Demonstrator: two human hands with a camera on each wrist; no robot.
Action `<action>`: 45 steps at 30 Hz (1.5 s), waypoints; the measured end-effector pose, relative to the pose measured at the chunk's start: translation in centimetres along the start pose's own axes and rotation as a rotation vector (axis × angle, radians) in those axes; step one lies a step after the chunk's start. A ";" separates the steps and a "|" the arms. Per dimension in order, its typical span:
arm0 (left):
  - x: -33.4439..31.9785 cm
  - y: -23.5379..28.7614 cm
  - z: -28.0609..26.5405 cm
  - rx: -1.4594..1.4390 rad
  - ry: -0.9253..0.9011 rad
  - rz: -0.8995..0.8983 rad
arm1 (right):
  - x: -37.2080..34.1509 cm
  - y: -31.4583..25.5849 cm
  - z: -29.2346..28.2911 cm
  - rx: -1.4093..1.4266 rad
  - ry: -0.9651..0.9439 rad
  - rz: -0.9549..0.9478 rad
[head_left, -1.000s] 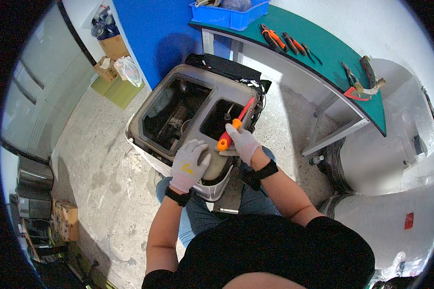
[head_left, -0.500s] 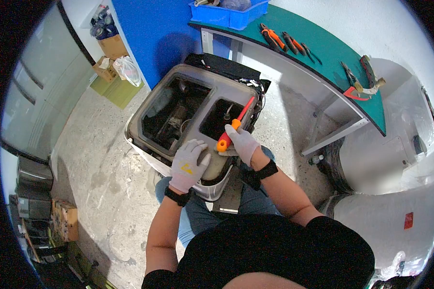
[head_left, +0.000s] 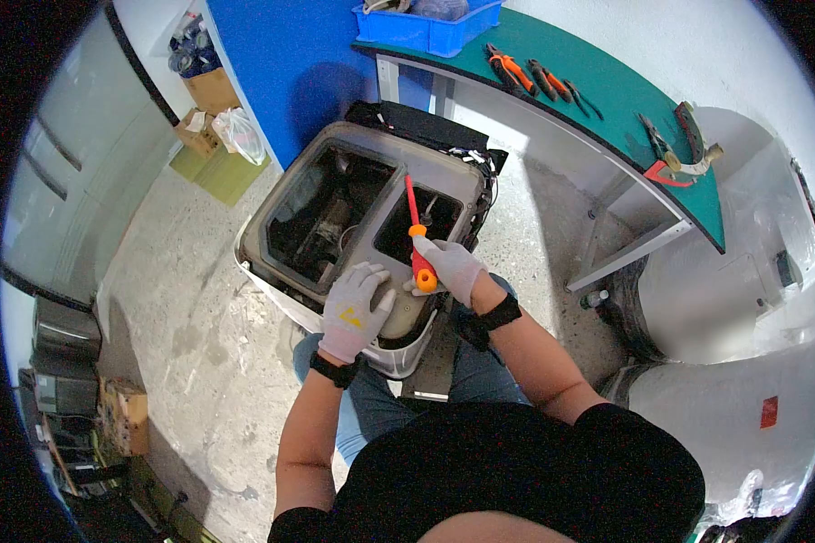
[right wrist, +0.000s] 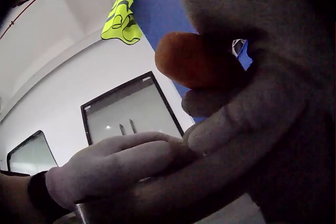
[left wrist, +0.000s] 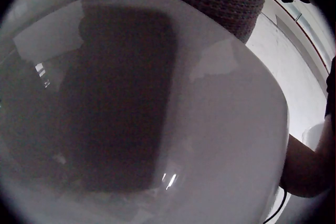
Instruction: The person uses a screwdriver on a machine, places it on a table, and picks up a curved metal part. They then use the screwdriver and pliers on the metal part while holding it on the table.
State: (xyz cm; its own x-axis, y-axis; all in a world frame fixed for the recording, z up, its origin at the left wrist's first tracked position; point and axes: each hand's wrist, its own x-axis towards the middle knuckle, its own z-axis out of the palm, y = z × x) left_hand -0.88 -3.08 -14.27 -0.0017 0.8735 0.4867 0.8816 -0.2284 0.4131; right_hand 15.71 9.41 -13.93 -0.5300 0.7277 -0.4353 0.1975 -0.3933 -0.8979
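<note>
My gloved right hand (head_left: 457, 269) grips a screwdriver (head_left: 421, 258) with a red shaft and a red-and-orange handle. Its shaft points away from me, the tip overlapping the strip between two dark openings in a grey-topped appliance casing (head_left: 398, 172). In the right wrist view, gloved fingers (right wrist: 252, 124) curl round the handle, whose orange end (right wrist: 181, 61) sticks out. My gloved left hand (head_left: 355, 312) rests on the casing's near part, fingers fairly straight and holding nothing. A glossy pale surface (left wrist: 226, 113) fills most of the left wrist view, where the left hand is mostly hidden.
Behind the casing, a green-topped table (head_left: 598, 90) holds pliers (head_left: 513, 71), other hand tools and a blue bin (head_left: 448, 34). Loose wires (head_left: 486, 195) hang at the casing's right edge. Wrapped cylinders (head_left: 706, 308) stand at right; cardboard boxes (head_left: 213, 90) lie at left.
The screwdriver's tip has swung left, from the casing's right edge to the strip between the openings. My right hand has turned slightly with it; the left hand has stayed in place.
</note>
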 end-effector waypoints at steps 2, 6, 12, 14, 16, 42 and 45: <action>0.0 0.1 -0.1 0.006 -0.001 -0.007 | -1.0 -1.4 0.2 -0.272 0.033 -0.029; 0.1 0.1 -0.2 0.004 -0.004 0.001 | 0.4 0.5 -0.4 -0.211 0.038 -0.060; 0.1 0.0 0.0 -0.008 -0.009 0.006 | -1.5 -0.7 0.6 0.131 0.084 -0.023; 0.0 -0.1 0.0 -0.008 -0.011 0.002 | -0.5 -0.1 0.4 0.236 0.067 0.022; 0.0 -0.2 0.0 0.002 -0.008 0.002 | -0.4 -0.3 0.2 0.217 0.055 0.033; 0.0 0.0 0.0 -0.002 -0.003 0.001 | -2.1 -1.4 1.1 -0.049 0.098 -0.042; 0.0 0.0 0.1 -0.004 -0.002 0.007 | -1.1 -0.6 0.5 -0.060 0.092 -0.001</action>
State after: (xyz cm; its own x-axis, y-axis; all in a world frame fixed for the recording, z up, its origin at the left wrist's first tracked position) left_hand -0.86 -3.01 -14.32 0.0051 0.8727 0.4882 0.8795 -0.2362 0.4131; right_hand 15.77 8.58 -12.84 -0.4531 0.7774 -0.4363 0.2474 -0.3606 -0.8993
